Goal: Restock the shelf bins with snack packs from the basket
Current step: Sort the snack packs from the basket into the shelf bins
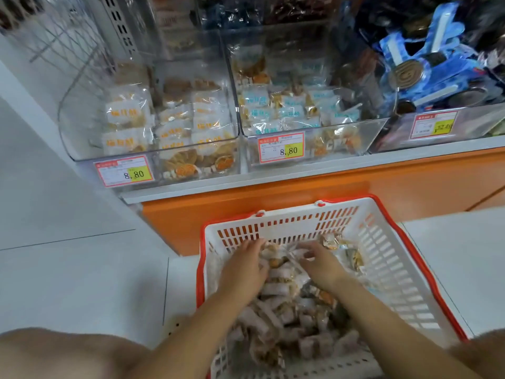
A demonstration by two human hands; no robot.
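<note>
From the head camera, the white slotted plastic basket with a red rim [388,258] sits on the floor just before the orange shelf base, presumably to keep lifts short. It holds a heap of small clear-wrapped snack packs [287,310]. The left hand [243,266] lies fairly flat against the heap. The right hand [319,263] bends its fingers into the wrappers (whether it holds one, I cannot tell), probably gathering a bunch between them for the clear plastic shelf bin [79,119] above.
</note>
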